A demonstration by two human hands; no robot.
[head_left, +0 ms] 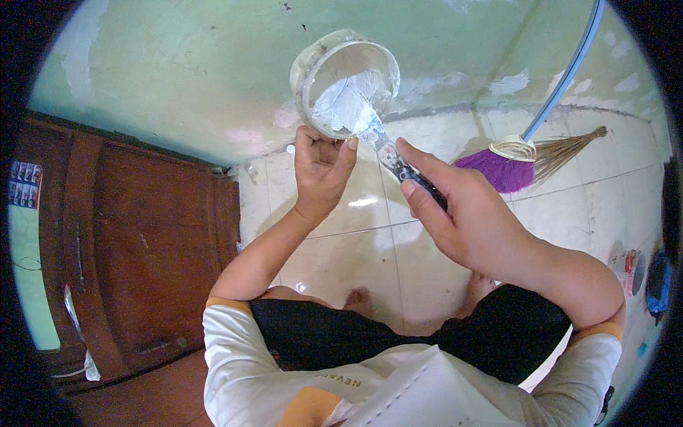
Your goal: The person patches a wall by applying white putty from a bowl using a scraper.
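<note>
A round whitish tub (pixel 302 75) is tilted with its mouth toward me, in front of the green wall. White paste (pixel 338 103) coats its inside. My left hand (pixel 324 164) grips the tub's lower rim, thumb in front and fingers curled beneath. In my right hand (pixel 462 203) is a putty knife (pixel 398 162) with a dark, paint-spattered handle. Its blade reaches over the rim into the paste, and white paste covers the blade, hiding its tip.
A purple broom (pixel 501 167) with a blue handle leans on the patched green wall (pixel 192 71), beside a stick broom (pixel 569 153). Brown wooden furniture (pixel 156 242) stands at the left. A small tub (pixel 629 272) sits on the tiled floor (pixel 334 260) at the right.
</note>
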